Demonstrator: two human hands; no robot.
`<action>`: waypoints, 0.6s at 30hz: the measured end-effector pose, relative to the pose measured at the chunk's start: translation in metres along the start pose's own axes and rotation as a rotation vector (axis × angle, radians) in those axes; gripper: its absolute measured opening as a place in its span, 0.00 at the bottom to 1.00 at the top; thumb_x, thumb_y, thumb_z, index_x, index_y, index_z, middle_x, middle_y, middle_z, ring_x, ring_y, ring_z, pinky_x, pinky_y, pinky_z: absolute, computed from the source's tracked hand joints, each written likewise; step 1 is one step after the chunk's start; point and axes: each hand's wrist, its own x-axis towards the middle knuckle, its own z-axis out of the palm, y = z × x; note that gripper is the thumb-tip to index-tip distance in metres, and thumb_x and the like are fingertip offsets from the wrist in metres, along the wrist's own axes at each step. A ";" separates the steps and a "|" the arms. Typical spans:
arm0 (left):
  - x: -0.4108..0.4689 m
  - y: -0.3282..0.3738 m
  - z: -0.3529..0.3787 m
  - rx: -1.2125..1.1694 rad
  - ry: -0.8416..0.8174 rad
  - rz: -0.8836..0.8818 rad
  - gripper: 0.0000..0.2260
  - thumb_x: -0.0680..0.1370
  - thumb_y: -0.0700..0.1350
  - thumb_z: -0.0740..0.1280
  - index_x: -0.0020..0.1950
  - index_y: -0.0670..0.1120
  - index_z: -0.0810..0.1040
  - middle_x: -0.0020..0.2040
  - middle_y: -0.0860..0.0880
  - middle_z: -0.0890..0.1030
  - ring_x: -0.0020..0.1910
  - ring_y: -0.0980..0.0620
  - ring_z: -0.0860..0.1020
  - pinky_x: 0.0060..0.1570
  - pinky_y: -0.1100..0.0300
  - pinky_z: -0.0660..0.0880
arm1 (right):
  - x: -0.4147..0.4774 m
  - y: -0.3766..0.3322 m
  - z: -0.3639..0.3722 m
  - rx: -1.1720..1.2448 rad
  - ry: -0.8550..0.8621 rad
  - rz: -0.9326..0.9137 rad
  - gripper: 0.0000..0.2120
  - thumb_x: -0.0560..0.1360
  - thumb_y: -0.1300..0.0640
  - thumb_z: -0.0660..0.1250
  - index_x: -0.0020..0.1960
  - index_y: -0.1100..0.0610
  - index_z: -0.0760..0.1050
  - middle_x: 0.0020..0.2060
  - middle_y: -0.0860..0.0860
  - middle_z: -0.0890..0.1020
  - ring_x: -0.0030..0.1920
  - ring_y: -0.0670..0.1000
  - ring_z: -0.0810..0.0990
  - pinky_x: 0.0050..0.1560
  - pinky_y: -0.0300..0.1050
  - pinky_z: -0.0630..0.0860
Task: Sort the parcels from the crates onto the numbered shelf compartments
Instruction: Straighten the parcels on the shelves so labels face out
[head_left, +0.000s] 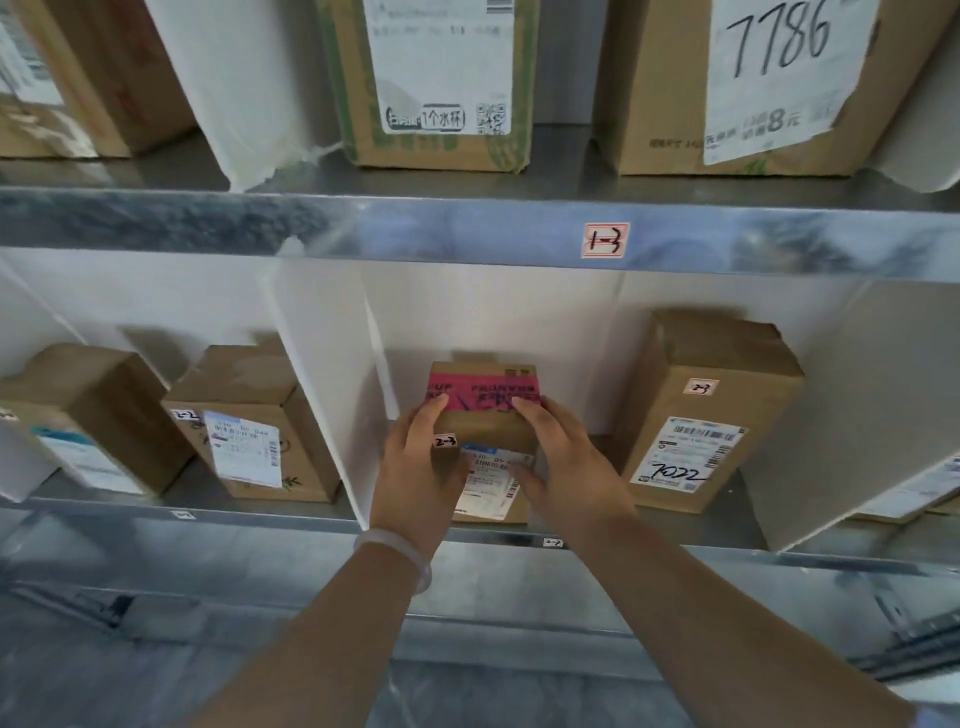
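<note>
A small brown cardboard parcel (485, 415) with pink tape across its top and a white "2-3" sticker stands on the lower metal shelf (649, 543). It sits in the compartment between two white dividers. My left hand (423, 467) grips its left side, fingers over the top edge. On its right side my right hand (563, 462) holds it, thumb across the shipping label. A second brown parcel (706, 410), also marked "2-3" and "7022", stands in the same compartment to the right.
White dividers (332, 384) split the lower shelf. Two more brown parcels (254, 421) stand in the left compartment marked "2-2". The upper shelf edge (467, 234) carries a "1-3" tag (605, 239); larger boxes (436, 83) stand on it.
</note>
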 end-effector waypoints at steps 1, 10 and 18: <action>0.003 -0.002 0.002 -0.013 0.000 0.006 0.31 0.73 0.37 0.73 0.74 0.51 0.68 0.66 0.46 0.72 0.63 0.49 0.73 0.60 0.51 0.76 | 0.003 -0.001 0.003 0.014 0.031 0.006 0.30 0.77 0.49 0.66 0.74 0.41 0.57 0.75 0.45 0.58 0.64 0.52 0.73 0.61 0.48 0.74; 0.025 -0.007 0.015 -0.052 -0.040 0.002 0.30 0.77 0.38 0.70 0.76 0.55 0.64 0.69 0.48 0.69 0.64 0.51 0.72 0.63 0.54 0.75 | 0.016 0.005 0.009 0.097 0.055 0.073 0.31 0.77 0.51 0.66 0.72 0.35 0.55 0.75 0.40 0.55 0.66 0.48 0.70 0.66 0.46 0.71; 0.010 0.003 -0.002 0.067 -0.002 0.081 0.37 0.75 0.47 0.74 0.79 0.51 0.57 0.71 0.46 0.68 0.69 0.50 0.67 0.67 0.58 0.67 | 0.001 -0.005 -0.007 -0.092 0.146 -0.030 0.36 0.75 0.48 0.69 0.76 0.41 0.53 0.77 0.48 0.57 0.74 0.53 0.59 0.71 0.53 0.62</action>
